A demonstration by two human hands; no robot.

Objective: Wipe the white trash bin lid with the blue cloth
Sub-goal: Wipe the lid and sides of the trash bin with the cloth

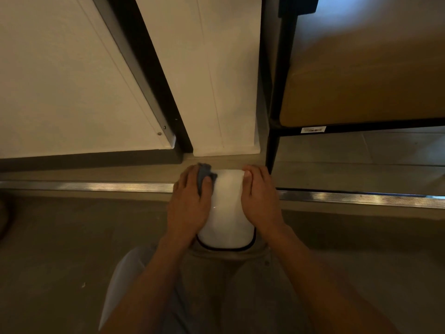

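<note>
Hands lay on either side of the white trash bin lid (226, 208), which sat low in the middle of the view, directly between the two wrists and just above the person's knees (216, 285). The left hand (190, 203) rested along the lid's left edge with the blue cloth (204, 173) bunched under its fingers; the thumb pressed on top of the cloth and the fingers curled round it, so the hand gripped the cloth against the lid's far left corner. Only a small crumpled part of the cloth showed beyond the fingertips. The right hand (258, 196) lay flat along the lid's right edge, fingers straight and close together, touching the lid but curled round nothing, with the fingertips reaching the lid's far right corner.

A dark rim (225, 248) showed along the lid's near edge, just below both wrists. Beyond the fingertips of both hands ran a pale step of floor (120, 173), and a ridged metal strip (96, 186) crossed the view behind the hands at knuckle level. Farther beyond the left hand stood white panels (60, 80) parted by a black frame (149, 75). Beyond and outward of the right hand stood a black metal frame (273, 145) carrying a tan cushion (361, 92), with a small white label (313, 129) on its lower bar.
</note>
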